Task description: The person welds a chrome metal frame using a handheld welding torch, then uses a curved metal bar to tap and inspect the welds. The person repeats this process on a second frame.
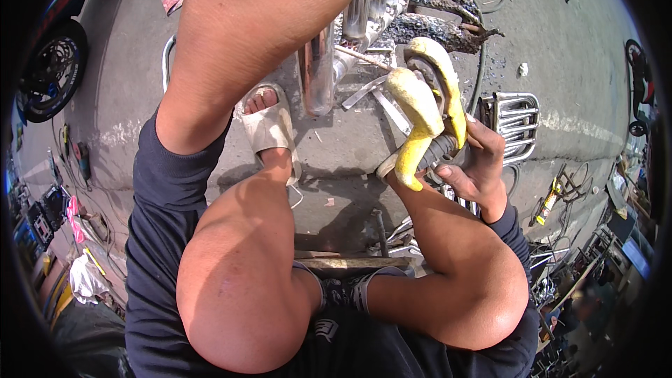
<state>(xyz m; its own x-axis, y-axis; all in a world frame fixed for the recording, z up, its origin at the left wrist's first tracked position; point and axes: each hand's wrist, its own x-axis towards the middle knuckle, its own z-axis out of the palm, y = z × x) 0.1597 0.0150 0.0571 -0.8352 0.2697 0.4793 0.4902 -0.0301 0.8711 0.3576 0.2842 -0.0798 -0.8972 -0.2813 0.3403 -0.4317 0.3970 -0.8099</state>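
My right hand (477,162) is closed around the grey grip of a yellow clamp-like welding holder (423,108), whose two yellow jaws point up and away from me. The holder hovers just right of several upright chrome tubes (323,70) standing on the concrete. My left forearm (238,35) rises across the frame to the top edge, and its hand is cut off from view. My knee (241,273) and my foot in a pale slide sandal (271,126) sit below and left of the tubes.
Rusty, crusted metal pieces (441,21) lie behind the tubes. A chrome wire rack (514,120) rests on the ground at right. A motorcycle wheel (50,70) stands far left. Tools, cables and metal scraps (553,199) litter both sides.
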